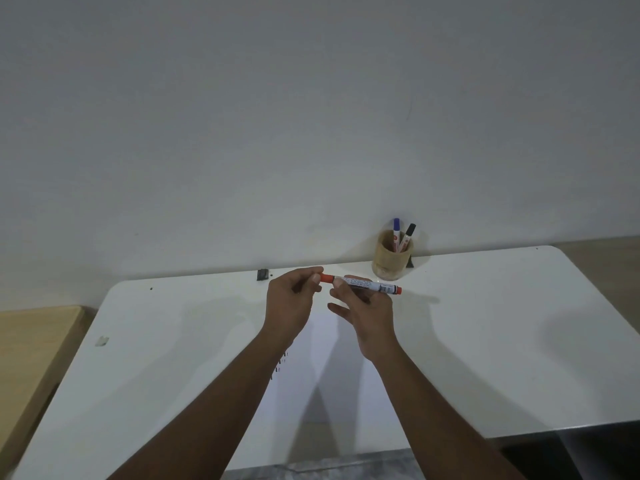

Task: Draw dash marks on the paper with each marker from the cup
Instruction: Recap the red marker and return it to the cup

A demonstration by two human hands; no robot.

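Observation:
A red marker (363,284) with a white barrel lies level in the air above the white table (502,341). My right hand (363,310) holds its barrel from below. My left hand (292,299) pinches the red cap at the marker's left end. Beneath my hands lies the white paper (332,393), with several dark dash marks along its left edge. At the back stands a tan cup (391,261) that holds a blue-capped marker (396,230) and a black-capped marker (407,235).
A small dark object (263,274) sits at the table's far edge by the wall. A light wooden surface (31,348) adjoins the table on the left. A small scrap (101,340) lies near the table's left edge.

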